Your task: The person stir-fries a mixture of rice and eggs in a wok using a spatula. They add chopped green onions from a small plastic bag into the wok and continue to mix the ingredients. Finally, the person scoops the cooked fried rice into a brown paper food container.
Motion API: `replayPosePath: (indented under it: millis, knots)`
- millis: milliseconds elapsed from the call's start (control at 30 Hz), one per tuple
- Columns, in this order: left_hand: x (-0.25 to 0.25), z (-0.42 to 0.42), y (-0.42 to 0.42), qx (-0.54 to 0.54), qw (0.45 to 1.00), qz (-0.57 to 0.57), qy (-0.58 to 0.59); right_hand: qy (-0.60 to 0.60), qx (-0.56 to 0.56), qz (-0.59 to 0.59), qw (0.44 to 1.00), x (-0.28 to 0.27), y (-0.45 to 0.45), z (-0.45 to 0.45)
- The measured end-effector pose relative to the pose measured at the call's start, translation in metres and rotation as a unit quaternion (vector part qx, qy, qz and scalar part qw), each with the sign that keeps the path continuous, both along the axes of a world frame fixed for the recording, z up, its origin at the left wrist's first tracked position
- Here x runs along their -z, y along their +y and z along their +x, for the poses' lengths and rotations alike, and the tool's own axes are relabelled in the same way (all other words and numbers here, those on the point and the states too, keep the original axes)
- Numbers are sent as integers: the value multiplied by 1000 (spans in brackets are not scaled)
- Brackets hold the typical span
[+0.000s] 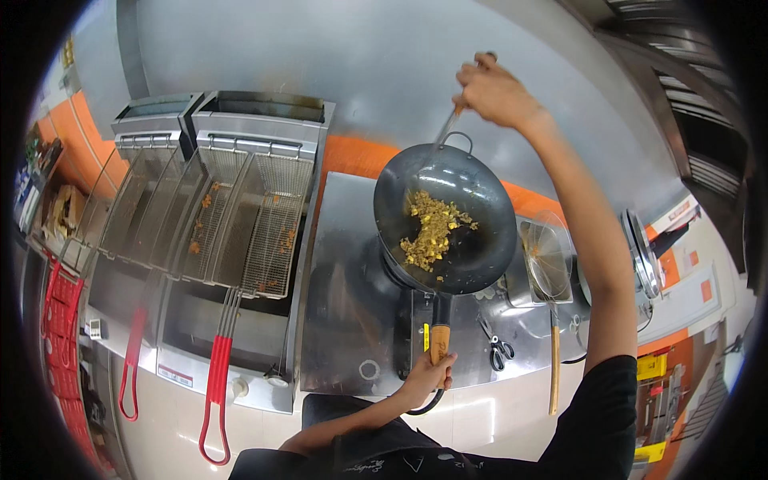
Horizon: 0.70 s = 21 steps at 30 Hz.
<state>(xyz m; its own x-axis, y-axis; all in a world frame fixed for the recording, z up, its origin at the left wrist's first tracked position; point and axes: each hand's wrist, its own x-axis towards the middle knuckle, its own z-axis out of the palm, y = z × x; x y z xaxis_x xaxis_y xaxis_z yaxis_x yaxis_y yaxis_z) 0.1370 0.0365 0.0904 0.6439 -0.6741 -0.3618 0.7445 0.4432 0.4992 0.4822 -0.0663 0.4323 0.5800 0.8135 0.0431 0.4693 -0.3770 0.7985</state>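
My left hand (425, 379) grips the wooden handle (440, 342) of a dark wok (480, 240). The wok rests tilted over a black portable cooker (414, 312). In it lies a loose mound of fried rice (435, 231) with yellow bits that look like egg. Raised beyond the wok's far rim, my right hand (495, 93) holds a metal cooking utensil (445, 129) by its handle. The utensil slants down into the wok's left side; its lower end is blurred, so its exact shape is unclear.
Left of the steel counter (342, 240), deep fryers carry wire baskets (273, 240) with red handles (219, 372) jutting out. To the wok's right are scissors (497, 348), a steel container (528, 264) and a mesh skimmer (549, 258), its wooden handle overhanging the front edge.
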Motion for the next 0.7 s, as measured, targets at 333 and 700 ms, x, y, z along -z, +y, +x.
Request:
replayPosePath:
  millis: [333,700]
  knots:
    - [7,-1,0,-9,1000,-14,-7,-17,67,-27,997,26,-19,-2]
    - [0,3,1,-7,1000,-4,-3,0,497,48,866,37,-175,-70]
